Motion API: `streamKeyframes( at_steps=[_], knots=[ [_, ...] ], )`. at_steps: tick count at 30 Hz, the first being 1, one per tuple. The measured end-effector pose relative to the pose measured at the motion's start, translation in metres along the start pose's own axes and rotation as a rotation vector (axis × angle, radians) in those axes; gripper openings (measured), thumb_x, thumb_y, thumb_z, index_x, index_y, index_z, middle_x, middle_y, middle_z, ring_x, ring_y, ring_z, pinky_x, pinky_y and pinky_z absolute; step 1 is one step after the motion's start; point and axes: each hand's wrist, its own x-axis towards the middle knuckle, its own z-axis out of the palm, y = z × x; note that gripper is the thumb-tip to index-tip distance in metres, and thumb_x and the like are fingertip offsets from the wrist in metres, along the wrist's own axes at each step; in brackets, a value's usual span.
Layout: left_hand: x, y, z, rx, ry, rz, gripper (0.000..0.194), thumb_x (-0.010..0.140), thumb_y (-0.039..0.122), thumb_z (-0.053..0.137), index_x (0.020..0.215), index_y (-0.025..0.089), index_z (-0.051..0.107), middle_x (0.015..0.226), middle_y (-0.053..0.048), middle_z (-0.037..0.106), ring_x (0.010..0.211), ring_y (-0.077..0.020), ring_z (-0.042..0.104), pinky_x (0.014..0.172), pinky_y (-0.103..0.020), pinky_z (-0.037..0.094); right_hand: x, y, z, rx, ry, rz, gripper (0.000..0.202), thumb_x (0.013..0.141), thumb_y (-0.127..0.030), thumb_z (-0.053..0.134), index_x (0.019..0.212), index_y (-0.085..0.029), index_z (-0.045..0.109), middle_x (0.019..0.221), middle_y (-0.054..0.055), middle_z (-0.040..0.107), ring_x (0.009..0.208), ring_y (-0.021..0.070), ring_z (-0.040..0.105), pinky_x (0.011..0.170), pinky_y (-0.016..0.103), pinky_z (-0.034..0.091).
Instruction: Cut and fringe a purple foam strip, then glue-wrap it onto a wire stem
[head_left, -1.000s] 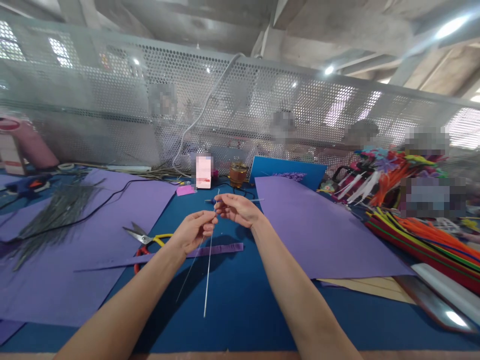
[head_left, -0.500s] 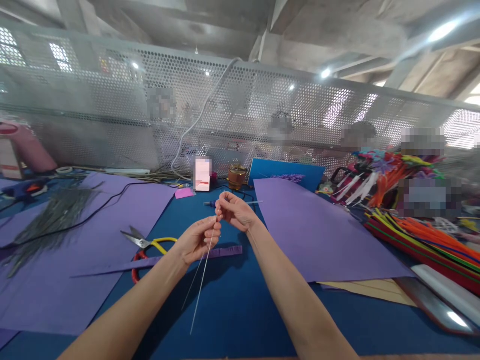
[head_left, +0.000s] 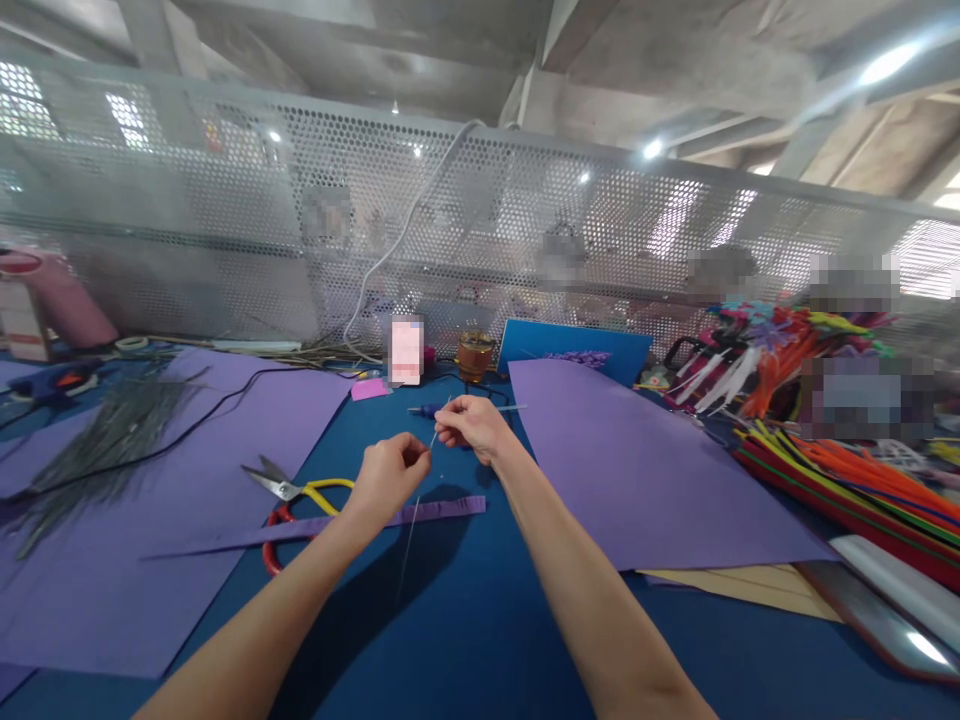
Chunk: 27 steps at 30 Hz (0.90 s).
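Observation:
My right hand (head_left: 474, 427) is closed in a pinch on a thin pale wire (head_left: 433, 441) above the blue table. Lower and to the left, my left hand (head_left: 391, 472) has its fingers curled at the same wire, which runs between the two hands. A faint length of it hangs below the left hand. Under the hands lies a pleated purple paper strip (head_left: 450, 508), crossing the red handle of the scissors (head_left: 326, 492), whose other handle is yellow. A blue screwdriver-like tool (head_left: 426, 411) lies just behind my right hand.
Purple sheets (head_left: 637, 470) lie on both sides. Dark wire stems (head_left: 105, 440) spread at left beneath a black cord. Colourful pipe cleaners (head_left: 862, 490) and a white roll-like object (head_left: 896, 590) are at right. A phone (head_left: 406, 352) stands before the perforated metal screen (head_left: 465, 230).
My hands, touching before, are now slightly apart; the left moved left and its fingers curled in. Two bright wire ends hung down earlier; only one faint length shows now.

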Motion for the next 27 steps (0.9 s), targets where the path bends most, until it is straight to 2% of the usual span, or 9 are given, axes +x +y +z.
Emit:
streamKeyframes(
  at_steps=[3, 6, 9, 11, 13, 17, 21, 24, 27],
  knots=[
    [-0.001, 0.004, -0.002, -0.089, -0.018, -0.051, 0.013, 0.059, 0.015, 0.061, 0.048, 0.017, 0.055, 0.048, 0.000, 0.056, 0.043, -0.0082, 0.044, 0.043, -0.020, 0.030, 0.000, -0.001, -0.001, 0.026, -0.027, 0.027, 0.018, 0.067, -0.009, 0.065, 0.057, -0.014, 0.051, 0.045, -0.001, 0.059, 0.038, 0.0069, 0.053, 0.036, 0.015, 0.041],
    [0.001, 0.007, -0.004, -0.547, -0.217, -0.314, 0.017, 0.067, 0.015, 0.058, 0.052, 0.014, 0.051, 0.048, 0.001, 0.051, 0.034, -0.0021, 0.032, 0.035, -0.016, 0.024, 0.000, -0.003, -0.007, 0.161, -0.177, 0.054, 0.012, 0.073, -0.017, 0.063, 0.065, -0.014, 0.054, 0.054, 0.000, 0.062, 0.045, 0.0072, 0.057, 0.042, 0.016, 0.044],
    [0.002, 0.011, -0.004, -1.038, -0.378, -0.591, 0.022, 0.077, 0.009, 0.048, 0.056, 0.012, 0.045, 0.047, 0.005, 0.041, 0.033, 0.0021, 0.026, 0.031, -0.009, 0.018, 0.001, -0.002, -0.013, 0.345, -0.316, 0.030, 0.010, 0.077, -0.023, 0.060, 0.072, -0.015, 0.056, 0.064, 0.000, 0.065, 0.054, 0.0079, 0.060, 0.049, 0.017, 0.047],
    [0.000, 0.013, -0.004, -1.232, -0.415, -0.703, 0.025, 0.082, 0.007, 0.040, 0.058, 0.013, 0.043, 0.048, 0.006, 0.036, 0.032, 0.0028, 0.026, 0.030, -0.007, 0.018, 0.002, 0.000, -0.014, 0.404, -0.329, -0.018, 0.008, 0.077, -0.022, 0.061, 0.073, -0.017, 0.056, 0.066, -0.001, 0.065, 0.056, 0.0079, 0.060, 0.051, 0.017, 0.047],
    [-0.002, 0.014, -0.002, -1.312, -0.430, -0.752, 0.027, 0.085, 0.008, 0.033, 0.060, 0.013, 0.043, 0.049, 0.006, 0.035, 0.031, 0.0027, 0.026, 0.029, -0.006, 0.019, 0.003, 0.001, -0.015, 0.422, -0.325, -0.060, 0.009, 0.075, -0.022, 0.064, 0.072, -0.018, 0.056, 0.064, -0.003, 0.063, 0.056, 0.0077, 0.059, 0.052, 0.017, 0.047],
    [-0.005, 0.014, 0.001, -1.271, -0.448, -0.722, 0.030, 0.086, 0.009, 0.032, 0.060, 0.011, 0.047, 0.048, 0.005, 0.036, 0.032, 0.0022, 0.026, 0.029, -0.006, 0.020, 0.002, 0.000, -0.015, 0.372, -0.318, -0.106, 0.016, 0.069, -0.025, 0.069, 0.068, -0.017, 0.055, 0.059, -0.004, 0.061, 0.052, 0.0064, 0.057, 0.049, 0.016, 0.045],
    [-0.005, 0.011, 0.003, -1.126, -0.417, -0.593, 0.022, 0.079, 0.006, 0.044, 0.058, 0.008, 0.052, 0.047, 0.003, 0.043, 0.033, 0.0023, 0.028, 0.030, -0.007, 0.020, 0.000, -0.007, -0.016, 0.252, -0.249, -0.132, 0.020, 0.066, -0.027, 0.071, 0.065, -0.015, 0.054, 0.059, -0.002, 0.063, 0.049, 0.0067, 0.057, 0.045, 0.016, 0.044],
    [-0.003, 0.008, 0.004, -0.965, -0.391, -0.476, 0.016, 0.069, 0.011, 0.058, 0.055, 0.009, 0.052, 0.048, 0.001, 0.049, 0.034, 0.0014, 0.029, 0.032, -0.010, 0.020, -0.002, -0.011, -0.015, 0.149, -0.175, -0.128, 0.019, 0.067, -0.024, 0.070, 0.064, -0.015, 0.054, 0.058, -0.001, 0.063, 0.047, 0.0071, 0.057, 0.044, 0.017, 0.044],
    [-0.001, 0.004, 0.003, -0.719, -0.339, -0.351, 0.018, 0.065, 0.018, 0.062, 0.053, 0.012, 0.050, 0.050, -0.001, 0.053, 0.035, -0.0010, 0.032, 0.034, -0.014, 0.022, -0.004, -0.013, -0.012, 0.048, -0.078, -0.115, 0.016, 0.069, -0.017, 0.067, 0.061, -0.014, 0.054, 0.054, -0.001, 0.062, 0.043, 0.0067, 0.055, 0.042, 0.017, 0.043]
  ],
)
